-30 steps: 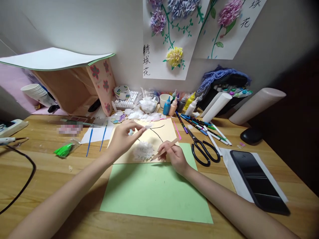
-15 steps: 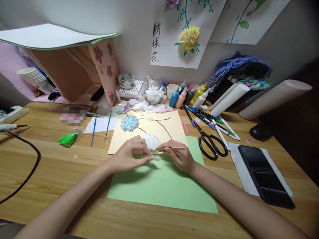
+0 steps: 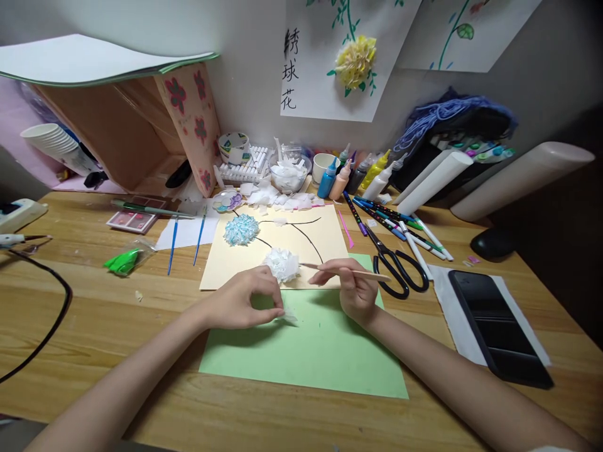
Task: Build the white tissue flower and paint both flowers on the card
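Paper (image 3: 291, 317) we're pinching in our left hand (image 3: 242, 298), stick (image 3: 374, 275) in our right hand (image 3: 360, 295); we're risking rips if squeezing too hard.

Pale-yellow card (image 3: 226, 267) with black lines (image 3: 308, 238), white flower (image 3: 281, 265), blue-and-white flower (image 3: 242, 230), light-green sheet (image 3: 306, 355), tan stick (image 3: 371, 275)

The bare left forearm (image 3: 146, 361) slants up and inward from the lower left to a nearly straight left wrist (image 3: 200, 319), and the bare left hand (image 3: 242, 298) is held low, back upward, its thumb and forefinger meeting in a pinch. From the lower right, the bare right forearm (image 3: 447, 376) angles inward to the bare right hand (image 3: 355, 289), its fingers bent in a pen-like grip and pointing leftward. The two hands are apart, neither touching the other.
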